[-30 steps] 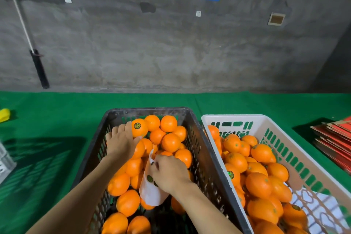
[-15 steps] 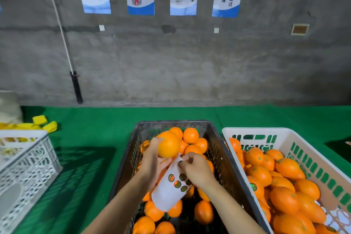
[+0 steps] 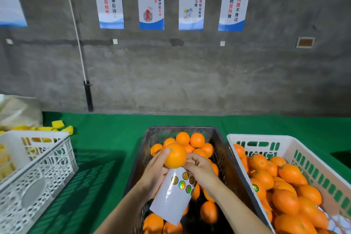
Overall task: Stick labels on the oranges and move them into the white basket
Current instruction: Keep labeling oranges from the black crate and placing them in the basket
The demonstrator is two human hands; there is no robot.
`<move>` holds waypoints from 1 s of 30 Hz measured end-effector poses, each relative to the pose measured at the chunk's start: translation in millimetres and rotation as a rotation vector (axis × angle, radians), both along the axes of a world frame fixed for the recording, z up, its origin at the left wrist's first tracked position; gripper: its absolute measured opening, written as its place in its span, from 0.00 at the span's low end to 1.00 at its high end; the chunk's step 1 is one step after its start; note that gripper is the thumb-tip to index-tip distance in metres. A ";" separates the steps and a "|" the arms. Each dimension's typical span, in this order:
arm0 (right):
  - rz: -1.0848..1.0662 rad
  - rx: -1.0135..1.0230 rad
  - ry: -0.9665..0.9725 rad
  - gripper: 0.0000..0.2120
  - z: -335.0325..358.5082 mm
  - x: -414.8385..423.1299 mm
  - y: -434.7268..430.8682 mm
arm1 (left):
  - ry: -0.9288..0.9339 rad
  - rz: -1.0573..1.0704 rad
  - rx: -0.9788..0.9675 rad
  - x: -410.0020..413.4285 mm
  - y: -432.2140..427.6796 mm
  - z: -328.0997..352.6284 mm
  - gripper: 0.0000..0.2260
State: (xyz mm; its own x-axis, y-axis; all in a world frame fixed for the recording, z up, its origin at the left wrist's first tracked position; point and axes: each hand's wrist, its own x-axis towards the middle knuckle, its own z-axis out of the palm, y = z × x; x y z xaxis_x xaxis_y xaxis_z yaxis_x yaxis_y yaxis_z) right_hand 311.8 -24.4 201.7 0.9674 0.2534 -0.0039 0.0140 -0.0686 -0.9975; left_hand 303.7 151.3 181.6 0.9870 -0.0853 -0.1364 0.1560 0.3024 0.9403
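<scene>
Currently the left hand point(image 3: 153, 175) holds one orange point(image 3: 175, 155) up over the dark basket point(image 3: 218, 150); thumb lies across the fruit's upper left, the other fingers curl under and behind it, out of sight. Same hand also seems to carry the label sheet point(image 3: 171, 198), which hangs from just below the orange down over the crate. Can't tell exactly how the sheet is pinned, since the fruit and palm cover that spot.

Right hand point(image 3: 199, 170) sits just right of the orange, fingers point(image 3: 190, 159) curled and pinched together against the fruit's lower right side, at the top edge of the sheet. Whether a label is between the fingertips is not visible. A cluster of round shiny labels point(image 3: 183, 182) remains on the sheet's upper part, right by the right hand's knuckles.

Dark basket holds loose oranges at the far end and more under the forearms. White basket point(image 3: 281, 139) stands touching or just beside it on the right, well filled with oranges, some showing stickers. Both rest on the green worktop point(image 3: 106, 138). A white lattice crate point(image 3: 36, 173) is at left, well apart, with yellow pieces point(image 3: 60, 126) behind it. Posters point(image 3: 191, 0) hang on the grey wall.
</scene>
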 end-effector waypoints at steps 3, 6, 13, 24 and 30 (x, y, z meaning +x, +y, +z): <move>-0.004 0.024 -0.003 0.09 1.1 -0.8 0.6 | -0.075 -0.015 0.052 -5.0 -3.0 2.1 0.24; 0.057 -0.045 -0.002 0.15 3.0 -2.4 0.0 | -0.120 -0.020 0.126 -3.4 -3.6 -1.5 0.24; 0.055 -0.143 -0.149 0.20 -2.6 -5.9 10.2 | -0.179 0.001 0.205 -0.7 -3.8 4.8 0.30; -0.418 0.508 0.112 0.17 5.1 19.1 -23.1 | -0.097 0.021 -0.009 1.7 10.6 2.1 0.40; -0.544 1.110 0.251 0.39 7.2 33.5 -61.2 | -0.134 -0.088 -0.032 0.1 11.7 -0.9 0.30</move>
State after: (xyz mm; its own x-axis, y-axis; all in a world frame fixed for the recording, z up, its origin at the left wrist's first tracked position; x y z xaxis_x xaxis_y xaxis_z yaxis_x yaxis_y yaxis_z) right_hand 345.2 -85.5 209.0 0.9508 -0.1921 -0.2429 0.0497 0.8689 -0.4924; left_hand 303.8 163.0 180.8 0.9847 -0.1744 0.0001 0.0571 0.3233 0.9446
